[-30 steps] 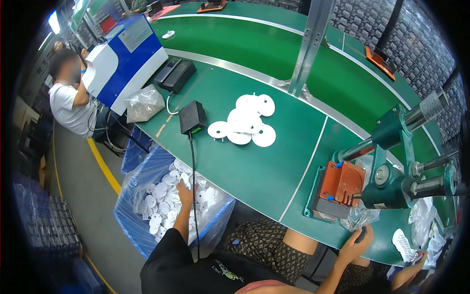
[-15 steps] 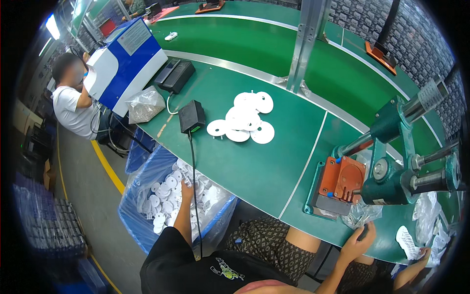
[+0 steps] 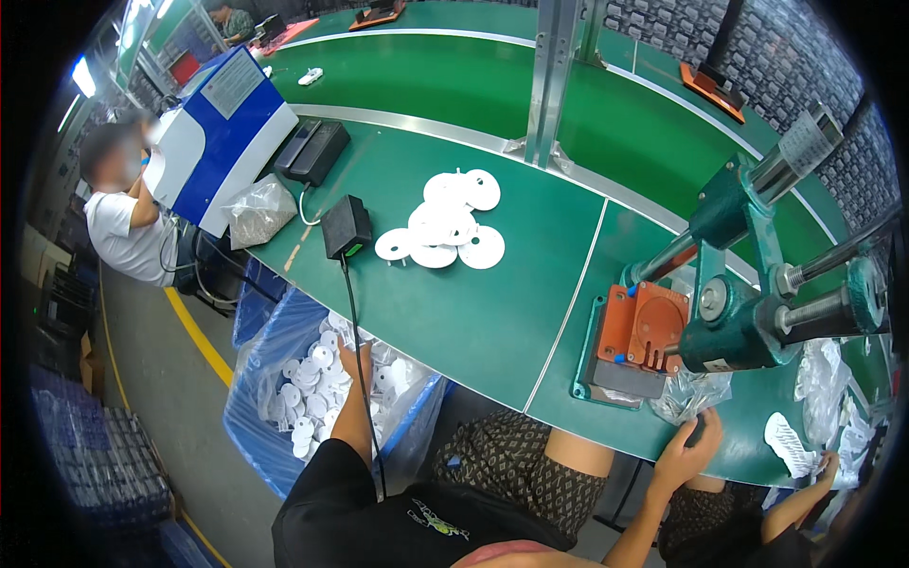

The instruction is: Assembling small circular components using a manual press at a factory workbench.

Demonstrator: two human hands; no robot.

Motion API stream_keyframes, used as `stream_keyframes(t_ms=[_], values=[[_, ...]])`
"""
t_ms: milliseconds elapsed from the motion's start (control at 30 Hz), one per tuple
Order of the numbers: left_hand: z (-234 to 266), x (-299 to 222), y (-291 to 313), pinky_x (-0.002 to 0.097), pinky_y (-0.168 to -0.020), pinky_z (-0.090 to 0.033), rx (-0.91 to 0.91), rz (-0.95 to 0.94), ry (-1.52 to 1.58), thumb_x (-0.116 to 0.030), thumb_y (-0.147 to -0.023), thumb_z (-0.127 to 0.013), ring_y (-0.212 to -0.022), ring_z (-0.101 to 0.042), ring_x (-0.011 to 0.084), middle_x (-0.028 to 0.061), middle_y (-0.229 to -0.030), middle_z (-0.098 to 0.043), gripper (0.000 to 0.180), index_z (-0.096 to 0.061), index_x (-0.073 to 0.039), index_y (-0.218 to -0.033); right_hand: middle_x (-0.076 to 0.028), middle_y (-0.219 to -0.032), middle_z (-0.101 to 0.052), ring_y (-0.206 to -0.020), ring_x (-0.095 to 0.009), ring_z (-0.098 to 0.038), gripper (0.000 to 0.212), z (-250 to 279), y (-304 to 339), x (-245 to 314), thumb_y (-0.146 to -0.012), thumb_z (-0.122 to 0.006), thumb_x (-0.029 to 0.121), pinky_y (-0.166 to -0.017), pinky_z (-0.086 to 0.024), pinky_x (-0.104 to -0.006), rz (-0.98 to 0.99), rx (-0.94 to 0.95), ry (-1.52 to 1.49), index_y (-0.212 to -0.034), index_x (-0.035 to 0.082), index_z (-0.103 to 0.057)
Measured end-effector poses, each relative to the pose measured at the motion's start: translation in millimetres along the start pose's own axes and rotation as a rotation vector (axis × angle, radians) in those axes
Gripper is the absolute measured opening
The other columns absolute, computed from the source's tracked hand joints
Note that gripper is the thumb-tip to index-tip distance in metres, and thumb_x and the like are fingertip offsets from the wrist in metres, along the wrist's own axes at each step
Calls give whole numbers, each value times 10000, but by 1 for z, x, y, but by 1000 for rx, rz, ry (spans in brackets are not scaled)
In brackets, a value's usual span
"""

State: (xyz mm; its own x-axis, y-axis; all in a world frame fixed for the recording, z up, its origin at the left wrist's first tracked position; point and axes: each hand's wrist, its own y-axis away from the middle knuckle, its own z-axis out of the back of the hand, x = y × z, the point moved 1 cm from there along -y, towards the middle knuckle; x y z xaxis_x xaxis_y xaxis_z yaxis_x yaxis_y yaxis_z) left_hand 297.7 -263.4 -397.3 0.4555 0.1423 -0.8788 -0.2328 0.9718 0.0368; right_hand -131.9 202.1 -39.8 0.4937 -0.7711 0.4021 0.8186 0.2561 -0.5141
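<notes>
My left hand [image 3: 354, 362] reaches down among the white round plastic discs [image 3: 308, 379] heaped in a bin lined with blue plastic [image 3: 248, 431]. Its fingers are partly hidden, so whether it grips a disc does not show. At the table's front edge, my right hand [image 3: 696, 445] has its thumb and fingers apart, close beside a clear plastic bag of small parts [image 3: 696, 396]. That bag lies against the base of a green hand press [image 3: 724, 327], which carries an orange fixture [image 3: 646, 327]. Several white discs [image 3: 440, 222] lie overlapping on the green table [image 3: 483, 327].
A black adapter [image 3: 347, 227] trails its cable past my left arm. Behind it are another black device [image 3: 312, 151], a bag of small parts [image 3: 258, 212] and a blue-white machine [image 3: 222, 133]. Another person's hand [image 3: 828, 464] touches a white piece [image 3: 791, 447] at right.
The whole view has shifted, so the table and press appear further left. My left hand stays in the bin, slightly changed in pose; my right hand stays near the bag.
</notes>
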Motion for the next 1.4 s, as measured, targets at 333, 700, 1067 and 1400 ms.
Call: stream_keyframes(t_ms=[333, 700, 1067, 1400], values=[[42, -28, 27, 317, -655, -533, 19, 198, 255, -138, -777, -747, -809, -632, 210, 133, -1050, -599, 689, -480, -58, -1407, -182, -1221, -609, -1144, -340, -555, 265, 1, 1, -3, -943, -534, 96, -1026, -390, -409, -13, 19, -16, -1157, -45, -601], [129, -97, 75, 411, -578, -642, 115, 300, 524, -108, -882, -665, -844, -699, 246, 111, -1054, -660, 473, -522, -52, -1329, -184, -1230, -623, -1146, -329, -570, 311, -1, 1, -10, -974, -543, 152, -1013, -411, -396, 9, -12, -4, -1207, -44, -606], [230, -305, 102, 318, -507, -572, 288, -73, 507, -71, -875, -670, -761, -697, 207, 139, -1027, -677, 424, -528, 28, -1262, -188, -1194, -645, -1111, -360, -587, 256, -3, 2, -7, -934, -562, 139, -1003, -415, -427, -8, -63, -31, -1096, -36, -654], [77, -499, 158, 265, -584, -553, 754, -602, 151, 35, -799, -683, -815, -668, 144, 83, -1125, -667, 435, -672, -69, -1221, -128, -1161, -666, -1131, -339, -589, 188, 9, -4, 3, -877, -597, 109, -1009, -415, -435, -34, -68, -101, -1021, 9, -665]])
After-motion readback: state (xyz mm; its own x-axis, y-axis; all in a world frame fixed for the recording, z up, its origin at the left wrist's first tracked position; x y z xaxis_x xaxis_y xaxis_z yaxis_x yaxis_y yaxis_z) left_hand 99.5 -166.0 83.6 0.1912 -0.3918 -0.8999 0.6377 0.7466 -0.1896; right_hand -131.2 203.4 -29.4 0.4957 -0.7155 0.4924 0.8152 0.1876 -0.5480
